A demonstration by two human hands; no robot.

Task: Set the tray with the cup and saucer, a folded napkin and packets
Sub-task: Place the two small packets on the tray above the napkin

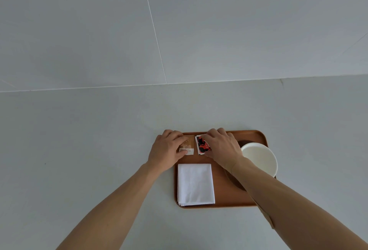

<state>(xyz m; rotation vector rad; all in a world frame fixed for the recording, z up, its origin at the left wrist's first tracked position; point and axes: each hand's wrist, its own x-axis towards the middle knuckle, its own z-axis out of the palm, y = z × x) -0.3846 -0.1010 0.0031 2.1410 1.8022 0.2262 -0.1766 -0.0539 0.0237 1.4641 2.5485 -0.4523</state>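
Note:
A brown wooden tray (229,200) lies on the pale counter. At its far left corner my left hand (167,150) rests its fingers on a tan packet (188,146). Right beside it, my right hand (223,146) presses on a red and black packet (202,145). Both packets lie flat on the tray, side by side. A folded white napkin (195,184) fills the tray's near left part. On the right stands a white cup (260,158) on a dark saucer (237,182), partly hidden by my right forearm.
The pale grey counter (99,150) runs wide to the left, right and behind the tray. A tiled wall (179,30) rises at the back edge.

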